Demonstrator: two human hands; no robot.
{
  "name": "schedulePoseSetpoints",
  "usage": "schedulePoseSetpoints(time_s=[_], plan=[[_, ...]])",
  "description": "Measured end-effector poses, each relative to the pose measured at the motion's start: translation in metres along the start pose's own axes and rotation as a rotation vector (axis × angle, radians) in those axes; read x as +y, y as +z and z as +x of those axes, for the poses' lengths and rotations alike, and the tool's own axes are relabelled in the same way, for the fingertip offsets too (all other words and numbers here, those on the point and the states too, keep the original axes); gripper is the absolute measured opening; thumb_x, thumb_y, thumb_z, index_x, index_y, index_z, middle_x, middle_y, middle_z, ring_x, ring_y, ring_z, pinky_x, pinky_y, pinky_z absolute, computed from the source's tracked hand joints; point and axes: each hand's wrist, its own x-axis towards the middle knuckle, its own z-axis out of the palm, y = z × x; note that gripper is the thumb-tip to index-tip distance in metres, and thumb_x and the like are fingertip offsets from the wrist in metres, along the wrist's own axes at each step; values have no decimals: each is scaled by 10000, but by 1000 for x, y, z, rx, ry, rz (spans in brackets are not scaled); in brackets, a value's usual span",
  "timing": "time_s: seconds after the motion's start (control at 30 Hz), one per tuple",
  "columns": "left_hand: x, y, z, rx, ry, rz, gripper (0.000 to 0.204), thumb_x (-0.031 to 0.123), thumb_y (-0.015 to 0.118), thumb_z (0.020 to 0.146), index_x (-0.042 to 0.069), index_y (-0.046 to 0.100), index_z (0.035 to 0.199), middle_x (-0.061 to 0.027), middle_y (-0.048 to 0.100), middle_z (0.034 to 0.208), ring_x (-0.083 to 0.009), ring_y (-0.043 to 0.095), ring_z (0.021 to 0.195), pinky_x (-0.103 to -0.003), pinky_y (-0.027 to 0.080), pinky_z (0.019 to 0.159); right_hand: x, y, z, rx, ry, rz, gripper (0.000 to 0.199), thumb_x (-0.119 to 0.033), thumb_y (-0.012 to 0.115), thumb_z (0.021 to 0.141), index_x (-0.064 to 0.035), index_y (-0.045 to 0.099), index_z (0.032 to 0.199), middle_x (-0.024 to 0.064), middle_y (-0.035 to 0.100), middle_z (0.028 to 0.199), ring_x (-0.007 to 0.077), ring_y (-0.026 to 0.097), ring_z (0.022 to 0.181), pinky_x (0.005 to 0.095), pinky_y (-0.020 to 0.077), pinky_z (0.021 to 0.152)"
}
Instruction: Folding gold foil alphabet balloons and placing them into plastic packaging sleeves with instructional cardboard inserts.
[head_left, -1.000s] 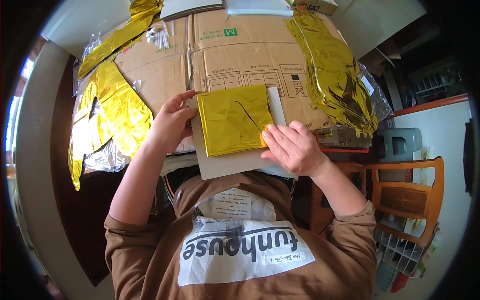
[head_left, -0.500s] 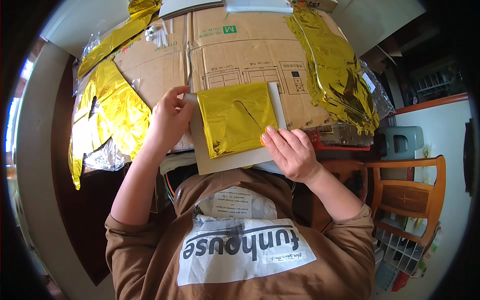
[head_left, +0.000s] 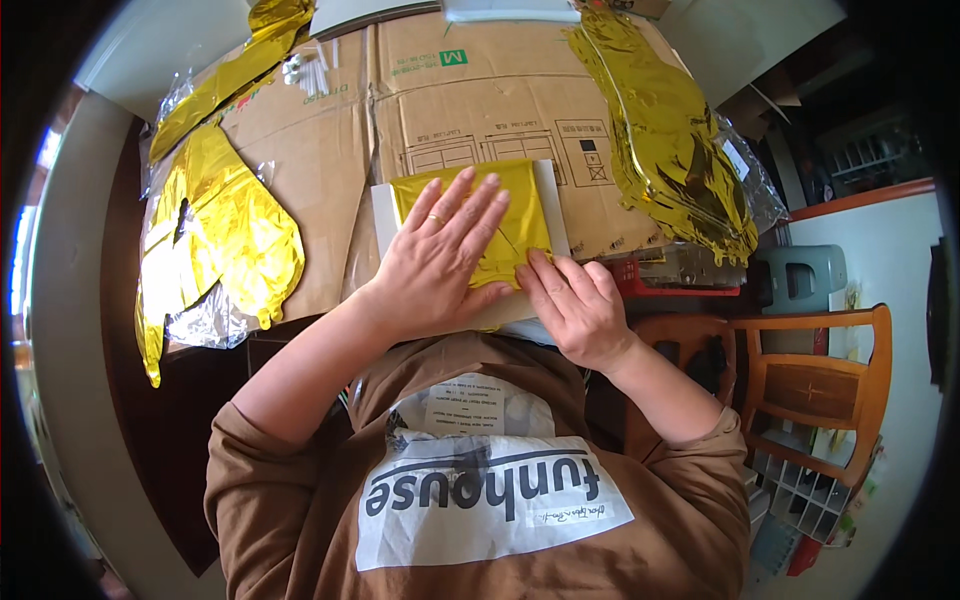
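Observation:
A folded gold foil balloon [head_left: 522, 200] lies flat on a light grey board [head_left: 382, 212] near the table's front edge. Across its left and middle part rests my left hand [head_left: 432, 255], open, palm down with the fingers stretched out, covering much of the foil. At the foil's lower right corner is my right hand [head_left: 580, 308], its fingers pressed together and the fingertips closed on the edge. The thumb of that hand is mostly hidden.
Flattened cardboard [head_left: 460, 115] covers the table. A loose gold foil balloon [head_left: 225, 220] lies at left, and a stack of gold foil balloons [head_left: 670, 140] at right. White sticks [head_left: 312, 75] lie at the back left. A wooden chair [head_left: 810, 390] stands at right.
My left hand has moved from the board's upper left corner onto the foil and flattened there. My right hand stays at the lower right corner. The board has shifted slightly.

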Motion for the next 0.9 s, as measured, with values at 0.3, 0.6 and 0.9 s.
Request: schedulePoseSetpoints(time_s=[0.3, 0.6, 0.9], plan=[[-6, 14, -7, -49, -54, -10, 870, 595, 515, 944, -10, 308, 1534, -202, 302, 1599, -374, 220, 1509, -517, 133, 1220, -2, -18, -21, 167, 543, 454, 258, -200, 668, 853, -31, 676, 1048, 138, 666, 1146, 278, 626, 944, 403, 473, 848], [-9, 15, -7, -30, -42, -52, 874, 584, 541, 941, 7, 289, 1547, -204, 285, 1605, -376, 200, 1516, -518, 119, 1224, -7, 15, -15, -52, 1293, 1444, 254, -252, 727, 932, -7, 660, 931, -27, 621, 760, 26, 517, 682, 215, 426, 584], [-11, 14, -11, 1, -25, -118, 866, 569, 586, 918, 11, 324, 1526, -200, 304, 1594, -385, 227, 1502, -525, 146, 1221, -17, 5, -3, 70, 1508, 1807, 233, -194, 730, 933, 5, 680, 1044, 20, 694, 931, 50, 599, 786, 211, 491, 709]])
